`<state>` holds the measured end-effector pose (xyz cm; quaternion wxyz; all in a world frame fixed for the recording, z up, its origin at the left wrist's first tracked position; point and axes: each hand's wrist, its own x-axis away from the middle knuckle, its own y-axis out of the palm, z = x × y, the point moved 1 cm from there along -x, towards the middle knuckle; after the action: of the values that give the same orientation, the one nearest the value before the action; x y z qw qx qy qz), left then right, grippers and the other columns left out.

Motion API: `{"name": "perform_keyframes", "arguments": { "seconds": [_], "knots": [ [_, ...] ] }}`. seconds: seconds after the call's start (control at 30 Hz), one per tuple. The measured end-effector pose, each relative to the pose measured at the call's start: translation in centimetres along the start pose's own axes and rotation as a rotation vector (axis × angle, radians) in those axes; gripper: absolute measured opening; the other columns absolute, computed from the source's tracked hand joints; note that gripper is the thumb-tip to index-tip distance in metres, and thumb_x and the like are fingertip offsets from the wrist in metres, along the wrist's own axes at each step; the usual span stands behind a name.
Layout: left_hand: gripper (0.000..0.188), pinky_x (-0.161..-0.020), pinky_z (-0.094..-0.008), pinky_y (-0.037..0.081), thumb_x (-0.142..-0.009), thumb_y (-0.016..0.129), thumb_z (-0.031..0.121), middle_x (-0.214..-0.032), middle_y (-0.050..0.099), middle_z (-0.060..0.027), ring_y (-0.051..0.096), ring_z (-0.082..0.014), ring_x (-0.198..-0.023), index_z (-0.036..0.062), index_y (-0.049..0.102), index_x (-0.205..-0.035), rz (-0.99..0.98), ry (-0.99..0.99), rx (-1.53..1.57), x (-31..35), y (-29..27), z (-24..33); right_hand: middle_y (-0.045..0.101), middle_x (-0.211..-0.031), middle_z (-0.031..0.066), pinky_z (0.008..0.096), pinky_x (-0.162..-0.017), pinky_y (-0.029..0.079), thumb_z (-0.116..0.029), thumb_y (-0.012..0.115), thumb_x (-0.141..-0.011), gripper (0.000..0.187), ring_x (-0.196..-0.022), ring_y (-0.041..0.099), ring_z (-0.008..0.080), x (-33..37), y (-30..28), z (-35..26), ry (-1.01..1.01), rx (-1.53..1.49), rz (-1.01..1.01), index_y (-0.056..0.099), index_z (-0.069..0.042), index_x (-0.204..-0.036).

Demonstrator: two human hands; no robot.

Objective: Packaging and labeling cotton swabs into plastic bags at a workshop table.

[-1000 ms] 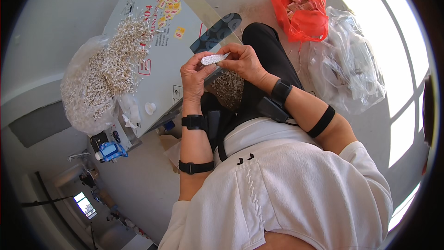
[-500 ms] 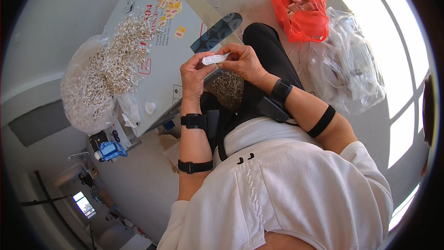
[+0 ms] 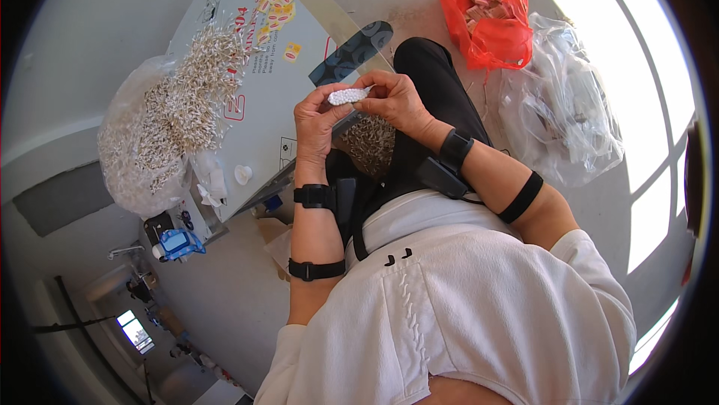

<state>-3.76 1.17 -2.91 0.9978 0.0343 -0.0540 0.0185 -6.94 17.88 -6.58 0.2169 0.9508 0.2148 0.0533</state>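
Observation:
Between my two hands is a tight bundle of cotton swabs (image 3: 348, 96), its white tips packed side by side and facing up. My left hand (image 3: 314, 116) grips one end with thumb and fingers. The other end is pinched by my right hand (image 3: 393, 98), the fingertips close to the left ones. Below the hands, more cotton swabs (image 3: 367, 143) lie heaped near my lap. A big loose pile of cotton swabs (image 3: 176, 101) spreads over the table (image 3: 258, 124) on the left, partly spilling from a clear plastic bag (image 3: 120, 158).
Small yellow-and-white labels (image 3: 277, 8) lie at the table's far end. A small white round object (image 3: 243, 174) sits near its close edge, with a blue packet (image 3: 180, 243) beyond the corner. To the right, a red plastic bag (image 3: 513, 49) holds small packs beside clear plastic bags (image 3: 577, 105).
Almost nothing differs. My left hand and the swab bundle have shifted very slightly to the right; both hands keep their grip.

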Motion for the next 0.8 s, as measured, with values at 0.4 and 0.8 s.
{"name": "perform_keyframes", "arguments": {
  "seconds": [0.4,0.8],
  "knots": [
    [0.032,-0.089,-0.0269,0.051,-0.077,0.07,-0.007,-0.1,0.068,-0.0047,0.064,-0.0138,-0.095,0.0012,0.067,-0.107,0.041,-0.006,0.014,0.2,-0.1,-0.4,0.063,-0.078,-0.0011,0.0185,-0.057,0.044,-0.002,0.074,-0.079,0.018,-0.065,0.055,0.0014,-0.2,0.0,0.4,-0.005,-0.003,0.006,0.066,0.0,-0.096],
    [0.017,-0.071,-0.0232,0.054,-0.089,0.066,0.007,-0.089,0.068,-0.0066,0.065,-0.01,-0.074,-0.0044,0.064,-0.102,0.018,-0.158,-0.023,0.0,0.1,-0.8,0.062,-0.078,0.0006,0.0199,-0.056,0.045,-0.01,0.073,-0.085,0.02,-0.066,0.056,0.0053,0.0,-1.7,-0.5,0.097,0.015,0.072,0.062,0.001,-0.096]
  ]
}}
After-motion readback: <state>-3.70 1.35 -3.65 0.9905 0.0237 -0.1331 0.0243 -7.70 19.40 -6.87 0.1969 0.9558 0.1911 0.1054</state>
